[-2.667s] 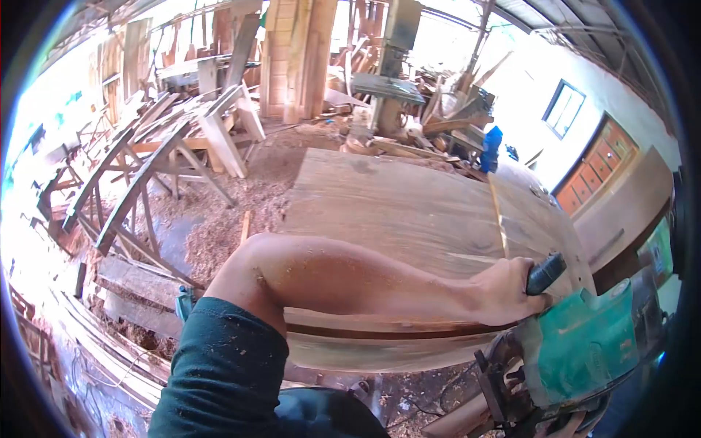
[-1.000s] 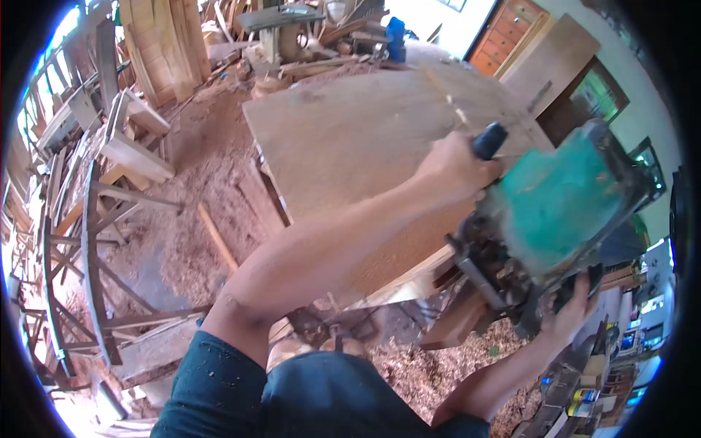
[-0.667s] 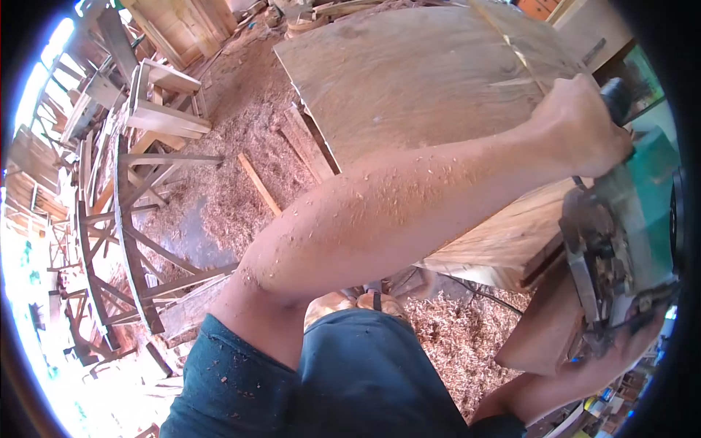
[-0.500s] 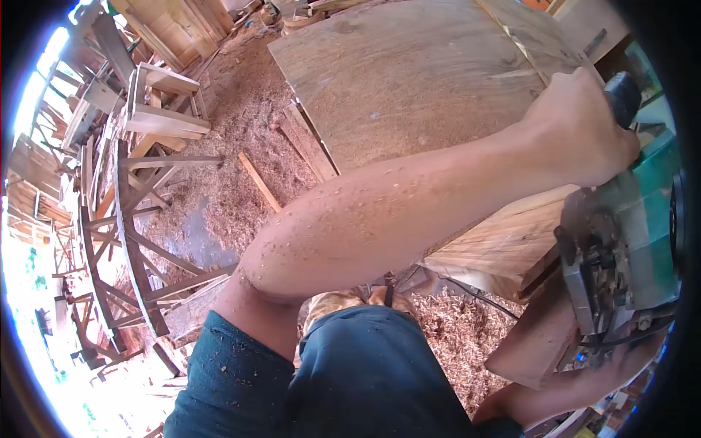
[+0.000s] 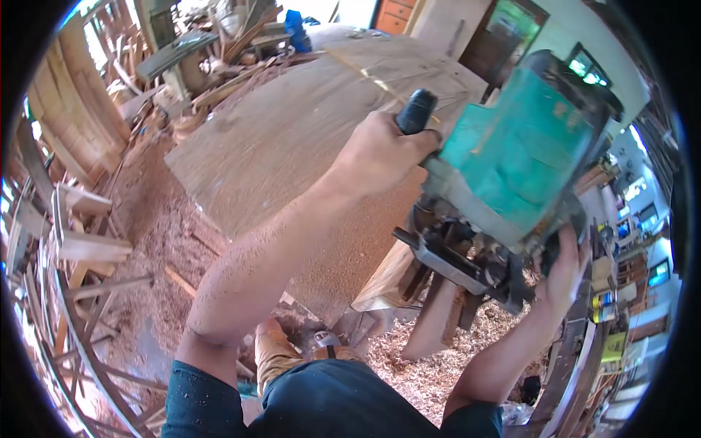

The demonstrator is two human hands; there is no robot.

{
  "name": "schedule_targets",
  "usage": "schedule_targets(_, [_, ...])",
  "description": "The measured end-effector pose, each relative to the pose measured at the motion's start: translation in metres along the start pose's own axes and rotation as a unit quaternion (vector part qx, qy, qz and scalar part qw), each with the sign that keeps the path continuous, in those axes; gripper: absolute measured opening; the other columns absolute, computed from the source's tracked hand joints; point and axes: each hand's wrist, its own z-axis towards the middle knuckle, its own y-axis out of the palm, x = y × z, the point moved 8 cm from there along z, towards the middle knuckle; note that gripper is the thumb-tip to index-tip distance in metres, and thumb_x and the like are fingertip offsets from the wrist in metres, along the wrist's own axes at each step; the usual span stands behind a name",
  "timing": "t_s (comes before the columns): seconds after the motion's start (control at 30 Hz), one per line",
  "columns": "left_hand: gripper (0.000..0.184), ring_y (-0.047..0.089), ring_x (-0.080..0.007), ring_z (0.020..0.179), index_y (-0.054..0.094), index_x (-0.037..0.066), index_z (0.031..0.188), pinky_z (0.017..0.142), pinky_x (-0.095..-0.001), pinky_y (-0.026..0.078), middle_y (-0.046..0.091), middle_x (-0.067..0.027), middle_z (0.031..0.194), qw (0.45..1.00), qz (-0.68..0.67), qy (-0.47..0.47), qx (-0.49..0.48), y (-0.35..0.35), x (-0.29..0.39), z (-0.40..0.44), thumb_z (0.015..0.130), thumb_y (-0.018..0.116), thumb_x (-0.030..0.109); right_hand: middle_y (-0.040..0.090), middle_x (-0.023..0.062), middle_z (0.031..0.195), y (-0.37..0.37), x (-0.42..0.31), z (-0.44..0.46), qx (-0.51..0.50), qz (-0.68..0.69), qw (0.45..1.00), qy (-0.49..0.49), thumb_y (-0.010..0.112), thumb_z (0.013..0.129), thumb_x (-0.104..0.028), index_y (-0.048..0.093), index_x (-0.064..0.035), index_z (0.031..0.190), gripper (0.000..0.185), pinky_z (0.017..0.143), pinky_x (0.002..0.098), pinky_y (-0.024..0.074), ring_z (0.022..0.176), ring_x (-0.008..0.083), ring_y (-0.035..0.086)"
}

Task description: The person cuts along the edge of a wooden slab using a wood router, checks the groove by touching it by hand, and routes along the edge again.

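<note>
A green plunge router [image 5: 515,157] with a dark metal base is in front of me on the right, tilted. My left hand [image 5: 381,152] is closed around its black side handle [image 5: 417,111]. My right hand [image 5: 564,271] grips the router's other side low down, where part of the handle is hidden. Beneath the base are a wooden piece [image 5: 432,321] and a wider pale block of timber [image 5: 387,281]. Whether the base touches the wood I cannot tell. Wood chips cling to my left forearm.
A large dusty plywood sheet [image 5: 292,120] lies beyond my hands. Shavings [image 5: 409,350] cover the floor. On the left stand wooden frames [image 5: 91,241] and a curved lattice piece. Scrap lumber [image 5: 212,62] is heaped at the back left, and shelves with goods [image 5: 621,292] line the right.
My view has swung to the right, so the router and both hands now appear further left and fully in sight. Both hands stay on the router, which looks more raised and tilted.
</note>
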Motion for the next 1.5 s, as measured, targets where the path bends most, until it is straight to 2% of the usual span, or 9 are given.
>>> schedule_targets(0.3, [0.044,0.062,-0.0194,0.065,0.067,-0.006,0.082,0.061,-0.0361,0.047,0.065,-0.0103,0.071,0.996,0.029,-0.071,-0.045,0.0,0.006,0.017,0.08,0.071,0.037,0.06,0.0019,0.079,0.014,-0.019,-0.019,-0.008,-0.007,1.0,0.01,0.069,0.091,-0.024,0.061,-0.0055,0.107,0.026,0.043,0.0241,0.0385,0.057,0.0082,0.052])
schedule_targets(0.4, [0.046,0.065,-0.023,0.068,0.067,-0.007,0.089,0.064,-0.0377,0.049,0.067,-0.0117,0.076,0.996,-0.041,-0.067,-0.05,0.006,0.005,0.024,0.078,0.071,0.037,0.059,0.0013,0.079,0.014,-0.018,-0.019,0.006,-0.004,0.999,0.038,0.068,0.092,-0.028,0.061,-0.0062,0.104,0.026,0.042,0.0245,0.0384,0.057,0.0079,0.053])
schedule_targets(0.63, [0.039,0.066,-0.0244,0.078,0.067,-0.006,0.093,0.073,-0.0386,0.05,0.068,-0.0142,0.08,1.0,-0.007,-0.014,0.012,0.004,0.006,0.011,0.076,0.07,0.029,0.062,0.0071,0.086,0.002,0.01,-0.022,0.013,0.039,0.988,0.146,0.067,0.088,-0.052,0.056,0.0006,0.111,0.059,0.042,0.0287,0.0404,0.063,0.014,0.059])
schedule_targets(0.77, [0.038,0.064,-0.0216,0.078,0.066,-0.005,0.092,0.074,-0.0382,0.049,0.067,-0.0146,0.079,1.0,-0.01,-0.007,0.022,-0.004,0.022,-0.007,0.075,0.069,0.029,0.061,0.0007,0.075,-0.002,0.022,-0.023,0.071,0.044,0.988,0.128,0.062,0.092,-0.052,0.062,-0.0103,0.096,0.042,0.039,0.0271,0.0363,0.056,0.012,0.055])
schedule_targets(0.87, [0.037,0.063,-0.0209,0.076,0.065,-0.005,0.09,0.073,-0.0377,0.049,0.067,-0.0142,0.079,0.999,0.0,-0.021,0.034,-0.007,0.009,0.002,0.076,0.069,0.029,0.06,0.0009,0.074,0.01,0.012,-0.017,0.008,0.052,0.99,0.131,0.062,0.093,-0.05,0.062,-0.0113,0.095,0.038,0.039,0.0275,0.0368,0.053,0.0121,0.055])
schedule_targets(0.97, [0.036,0.061,-0.0202,0.074,0.064,-0.005,0.089,0.071,-0.0373,0.048,0.066,-0.0133,0.077,0.999,-0.012,-0.013,0.035,-0.006,0.002,0.009,0.076,0.069,0.029,0.062,0.0082,0.091,0.012,0.014,-0.014,-0.048,0.052,0.985,0.155,0.07,0.085,-0.052,0.05,0.0011,0.119,0.066,0.044,0.0301,0.0407,0.065,0.0165,0.06])
schedule_targets(1.07, [0.037,0.061,-0.0201,0.074,0.064,-0.005,0.089,0.071,-0.0372,0.048,0.065,-0.0129,0.076,1.0,-0.014,-0.009,0.022,-0.006,0.011,0.003,0.077,0.068,0.029,0.06,0.0025,0.073,0.008,0.018,-0.016,0.032,0.073,0.987,0.139,0.064,0.092,-0.051,0.061,-0.0112,0.094,0.04,0.037,0.0273,0.0372,0.047,0.0122,0.052])
schedule_targets(1.37, [0.037,0.06,-0.0202,0.072,0.062,-0.006,0.089,0.07,-0.038,0.048,0.064,-0.0137,0.075,1.0,0.005,0.011,0.024,-0.006,0.014,0.004,0.078,0.067,0.029,0.061,0.0,0.074,0.01,0.024,-0.015,-0.013,0.112,0.982,0.154,0.066,0.09,-0.052,0.061,-0.0115,0.096,0.041,0.036,0.0261,0.037,0.05,0.0109,0.054])
schedule_targets(1.5, [0.025,0.046,-0.0105,0.066,0.061,-0.001,0.084,0.06,-0.0324,0.04,0.052,0.0003,0.07,0.999,-0.008,0.022,0.024,-0.004,0.019,0.001,0.083,0.069,0.023,0.066,0.0057,0.091,0.008,0.022,-0.018,-0.028,0.124,0.977,0.173,0.071,0.087,-0.047,0.062,-0.0066,0.111,0.048,0.045,0.0283,0.0423,0.069,0.0128,0.063])
